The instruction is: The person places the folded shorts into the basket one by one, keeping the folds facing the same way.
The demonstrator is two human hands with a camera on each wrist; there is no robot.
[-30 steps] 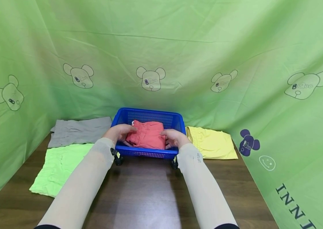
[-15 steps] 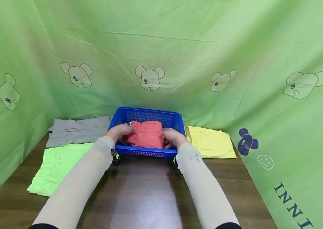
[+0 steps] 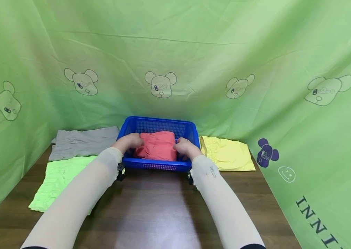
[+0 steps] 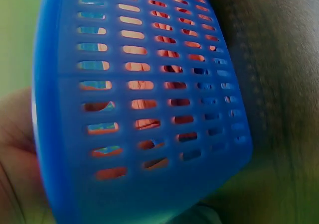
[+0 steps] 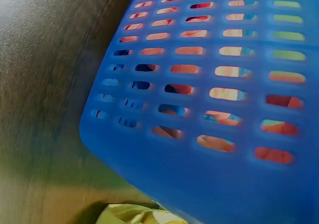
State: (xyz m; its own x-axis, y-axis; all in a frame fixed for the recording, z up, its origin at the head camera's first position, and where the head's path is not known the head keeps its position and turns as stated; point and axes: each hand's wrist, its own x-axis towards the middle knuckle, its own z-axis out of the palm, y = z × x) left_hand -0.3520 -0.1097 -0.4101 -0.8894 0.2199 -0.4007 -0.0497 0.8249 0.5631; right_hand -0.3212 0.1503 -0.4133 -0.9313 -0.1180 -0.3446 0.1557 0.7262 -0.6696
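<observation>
Folded red shorts point(image 3: 158, 147) lie inside a blue plastic basket point(image 3: 156, 165) at the back middle of the table. My left hand point(image 3: 131, 141) grips their left side, thumb on top, with its fingers mostly out of sight. On the opposite side my right hand point(image 3: 186, 147) holds the right edge, its fingers also largely hidden. The left wrist view is filled by the slotted basket wall point(image 4: 109, 194), with red cloth showing through and part of my left hand point(image 4: 17, 159) behind the rim. Red cloth also shows through the basket wall point(image 5: 239, 184) in the right wrist view.
Grey folded shorts point(image 3: 83, 142) and lime green folded shorts point(image 3: 58, 176) lie left of the basket. Yellow folded shorts point(image 3: 230, 154) lie to its right. A green printed curtain point(image 3: 175, 45) encloses the brown wooden table point(image 3: 156, 207).
Both hands have settled slightly deeper into the basket, and the red shorts sit flatter. The whole scene has shifted a little left in the head view.
</observation>
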